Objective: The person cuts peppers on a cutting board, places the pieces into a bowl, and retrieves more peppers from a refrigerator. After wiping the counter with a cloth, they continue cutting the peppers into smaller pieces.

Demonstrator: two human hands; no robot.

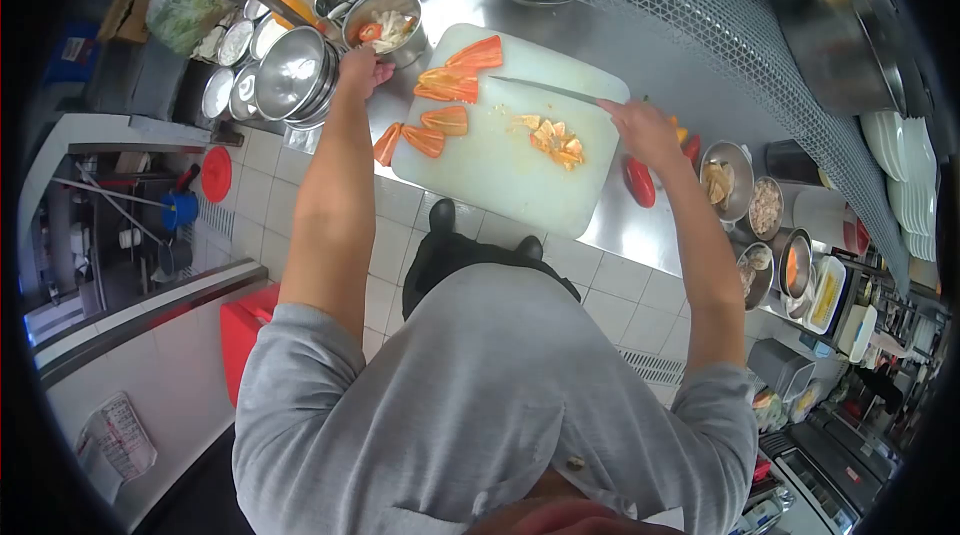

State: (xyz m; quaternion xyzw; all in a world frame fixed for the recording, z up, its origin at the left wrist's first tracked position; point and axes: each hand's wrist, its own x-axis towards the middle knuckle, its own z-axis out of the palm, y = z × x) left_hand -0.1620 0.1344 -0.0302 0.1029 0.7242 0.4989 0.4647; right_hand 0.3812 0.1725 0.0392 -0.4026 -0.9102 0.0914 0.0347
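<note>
Matt white plastic cutting board (500, 160), center frame. Brushed, glossy steel counter (640, 45) beneath. Polished metal bowls (292, 73), upper left. Bright steel knife blade (545, 88). Glossy floor tiles (255, 150). Grey cloth shirt (490, 385), bottom.

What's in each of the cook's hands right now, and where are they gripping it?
The right hand grips a knife by its handle. The left hand rests at the rim of a metal bowl; any grip there cannot be told.

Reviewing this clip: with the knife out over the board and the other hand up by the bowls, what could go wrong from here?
1. The right hand holds the knife flat over the cutting board while the left hand reaches to the steel bowl; returning, it could meet the blade.
2. One pepper piece overhangs the board's edge and may drop.
</note>
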